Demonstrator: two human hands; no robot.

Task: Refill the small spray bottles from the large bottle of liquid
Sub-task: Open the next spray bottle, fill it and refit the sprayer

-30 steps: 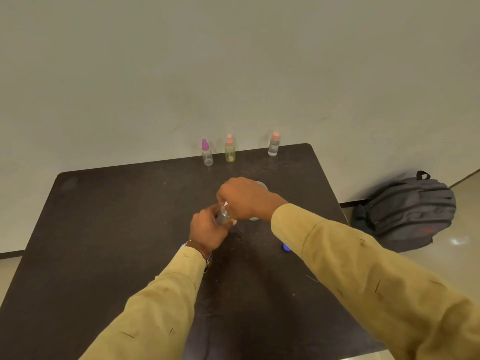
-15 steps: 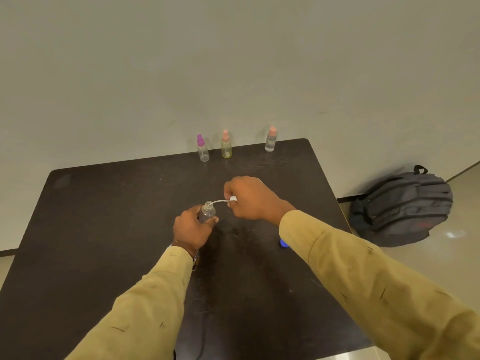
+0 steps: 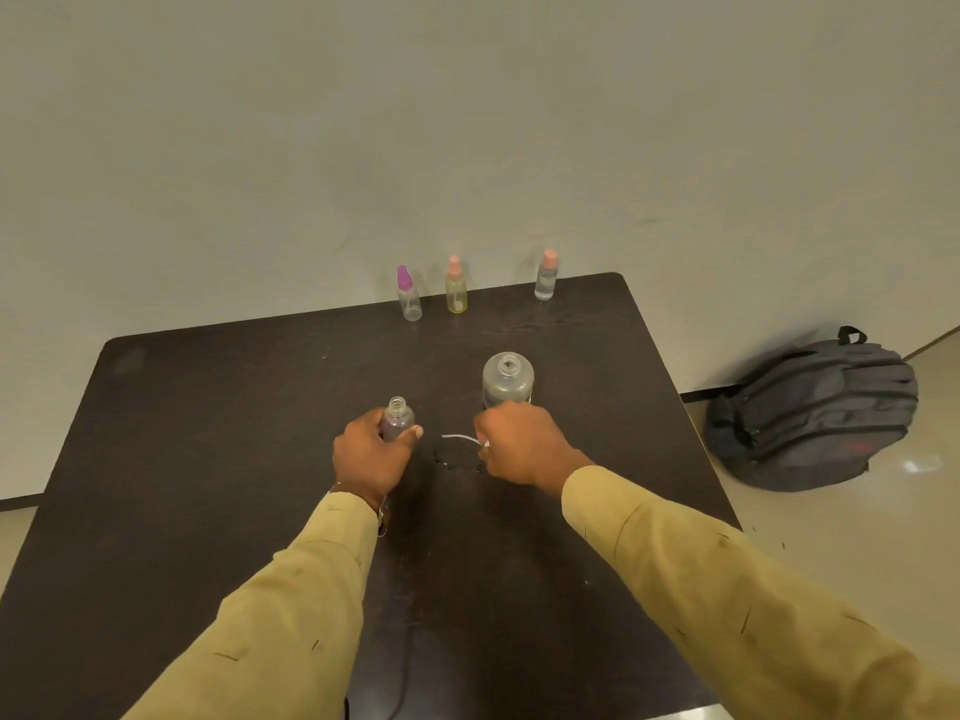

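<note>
L hand (image 3: 371, 454) grips uncapped sm. bottle (image 3: 398, 419); R hand (image 3: 519, 444) clutches sprayer tube (image 3: 460, 438).

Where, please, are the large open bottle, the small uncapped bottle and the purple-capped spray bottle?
large open bottle (image 3: 507, 384): head view, on its clear shoulder below the neck.
small uncapped bottle (image 3: 398, 418): head view, on its shoulder just below the threaded neck.
purple-capped spray bottle (image 3: 410, 305): head view, on its clear body.
</note>
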